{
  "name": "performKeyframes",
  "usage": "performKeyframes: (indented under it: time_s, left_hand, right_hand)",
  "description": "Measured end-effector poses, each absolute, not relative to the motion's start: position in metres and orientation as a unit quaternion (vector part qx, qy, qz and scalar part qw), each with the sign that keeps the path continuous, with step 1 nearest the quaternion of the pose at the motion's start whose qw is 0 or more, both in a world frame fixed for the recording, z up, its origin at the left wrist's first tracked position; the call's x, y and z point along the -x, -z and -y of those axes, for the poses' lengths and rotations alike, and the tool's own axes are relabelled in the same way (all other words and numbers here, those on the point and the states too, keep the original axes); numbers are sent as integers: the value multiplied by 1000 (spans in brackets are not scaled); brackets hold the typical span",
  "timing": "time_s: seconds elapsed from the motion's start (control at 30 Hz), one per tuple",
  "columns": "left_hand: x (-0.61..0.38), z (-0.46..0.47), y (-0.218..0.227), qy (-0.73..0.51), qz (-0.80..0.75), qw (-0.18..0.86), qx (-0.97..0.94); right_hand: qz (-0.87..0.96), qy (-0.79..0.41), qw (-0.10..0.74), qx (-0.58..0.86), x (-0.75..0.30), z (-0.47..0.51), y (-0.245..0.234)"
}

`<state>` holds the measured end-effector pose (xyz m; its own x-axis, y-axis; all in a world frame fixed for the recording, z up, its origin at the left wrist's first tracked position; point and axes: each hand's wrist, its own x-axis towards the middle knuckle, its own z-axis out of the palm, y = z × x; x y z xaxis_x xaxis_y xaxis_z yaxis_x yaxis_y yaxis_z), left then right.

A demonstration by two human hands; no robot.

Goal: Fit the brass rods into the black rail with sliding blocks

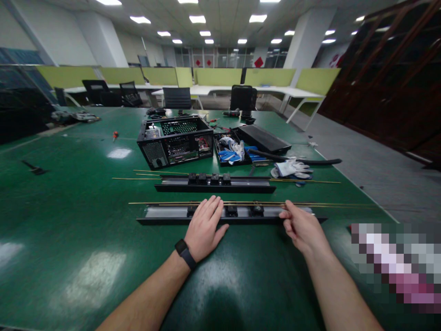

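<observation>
A long black channel with a pale strip inside lies crosswise in front of me on the green table. Small black blocks sit in it, one partly hidden by my left hand. Thin brass-coloured rods run lengthwise over the channel and stick out past its ends. My left hand lies flat across the channel and rods, fingers stretched out. Toward the right end, my right hand is closed in a pinch on a brass rod. Just beyond lies a second black channel with several blocks and more rods.
An opened computer case stands behind the channels. Right of it are a black tray with gloves, a flat black panel, a black tube and a work glove. The table's right edge runs diagonally.
</observation>
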<state>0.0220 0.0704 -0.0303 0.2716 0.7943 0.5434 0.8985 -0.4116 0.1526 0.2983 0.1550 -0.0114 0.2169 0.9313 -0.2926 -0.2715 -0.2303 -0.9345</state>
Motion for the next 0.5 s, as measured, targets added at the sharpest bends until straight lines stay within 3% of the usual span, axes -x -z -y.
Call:
performKeyframes:
  time_s: [0.27, 0.5]
  left_hand:
    - [-21, -71, 30, 283, 533, 93, 792]
    - [-20, -71, 31, 278, 533, 94, 793]
  right_hand:
    - [261, -511, 581, 577, -304, -159, 11]
    - [307, -539, 546, 563, -301, -156, 12]
